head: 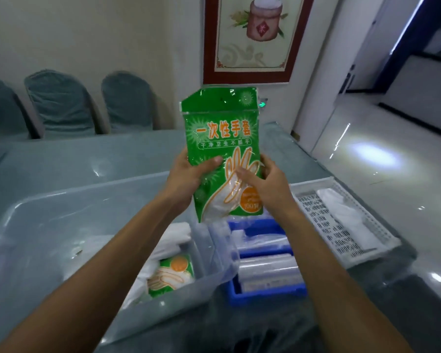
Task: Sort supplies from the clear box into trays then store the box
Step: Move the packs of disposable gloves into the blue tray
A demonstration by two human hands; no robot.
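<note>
I hold a green pack of disposable gloves (222,138) upright in front of me, above the table. My left hand (191,174) grips its left edge with the thumb across the front. My right hand (262,178) grips its right edge. Below on the left stands the large clear box (61,212); another green glove pack (171,275) and white plastic bags (173,238) lie in its right end. A blue tray (265,294) with clear wrapped packs sits right of the box. Further right is a white slotted tray (323,220) holding white folded items.
The table (87,156) has a grey-green glossy cover. Three covered chairs (61,103) line the far wall on the left. A framed picture (252,39) hangs on the wall ahead. A shiny floor (379,154) opens to the right of the table.
</note>
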